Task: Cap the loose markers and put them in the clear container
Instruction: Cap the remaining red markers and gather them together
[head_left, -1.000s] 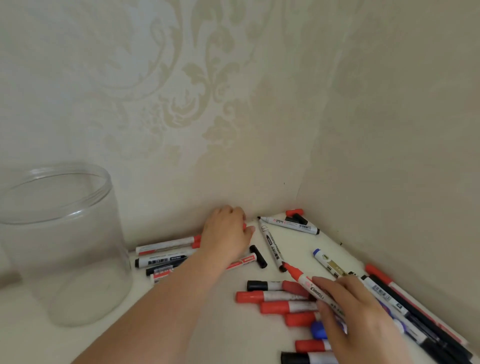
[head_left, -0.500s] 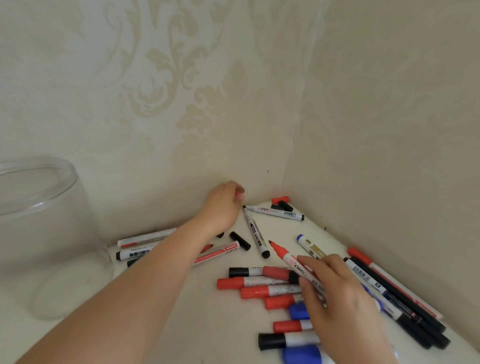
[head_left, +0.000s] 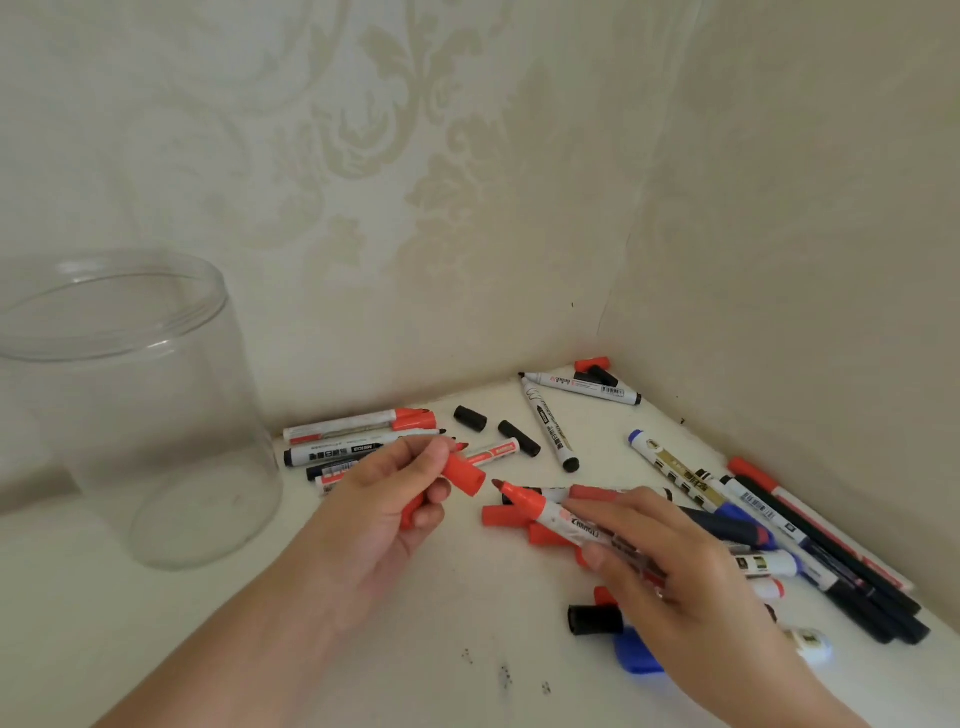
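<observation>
My left hand (head_left: 387, 499) grips a red cap (head_left: 464, 475) between thumb and fingers, its open end facing right. My right hand (head_left: 670, 566) holds an uncapped red marker (head_left: 550, 512) whose tip points left at the cap, a short gap apart. The clear container (head_left: 130, 405) stands upright and empty at the left. Several markers lie scattered on the white surface (head_left: 467, 597), some capped, some bare, with two loose black caps (head_left: 470, 418) (head_left: 519, 438) near the wall.
Two patterned walls meet in a corner (head_left: 602, 332) behind the markers. A row of markers (head_left: 358, 439) lies beside the container. Dark pens (head_left: 831, 561) run along the right wall. A blue cap (head_left: 636, 654) lies under my right wrist.
My left hand has pulled back from the wall corner with a red cap in it. My right hand has lifted the red marker toward the cap.
</observation>
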